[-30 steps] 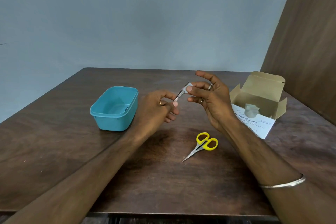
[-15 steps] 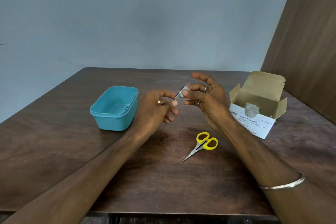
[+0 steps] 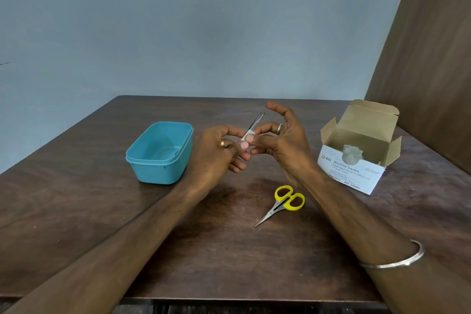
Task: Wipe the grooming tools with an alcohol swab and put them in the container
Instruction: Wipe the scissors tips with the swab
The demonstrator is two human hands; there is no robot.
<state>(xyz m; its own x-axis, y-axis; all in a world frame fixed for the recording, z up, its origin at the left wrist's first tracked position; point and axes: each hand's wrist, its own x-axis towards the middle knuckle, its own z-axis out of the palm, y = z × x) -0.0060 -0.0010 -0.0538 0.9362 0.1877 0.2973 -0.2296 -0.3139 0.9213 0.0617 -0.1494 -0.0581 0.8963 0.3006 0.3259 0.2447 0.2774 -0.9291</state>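
My left hand (image 3: 216, 153) pinches the lower end of a pair of metal tweezers (image 3: 257, 120), whose tips point up and away. My right hand (image 3: 285, 143) pinches a small white alcohol swab (image 3: 247, 134) round the tweezers' shaft, close to my left fingers, with its index finger raised. Both hands hover above the middle of the dark wooden table (image 3: 229, 250). The teal plastic container (image 3: 160, 151) stands to the left, with nothing visible inside. Small scissors with yellow handles (image 3: 283, 202) lie shut on the table below my right hand.
An opened cardboard box of alcohol swabs (image 3: 356, 150) stands at the right, flaps up, a white swab packet showing inside. A brown wooden panel (image 3: 433, 58) rises behind it. The table's front edge (image 3: 229, 299) runs near the bottom.
My right hand has slid the swab down the tweezers from near the tips toward my left fingers. More of the bare tips now shows above the swab.
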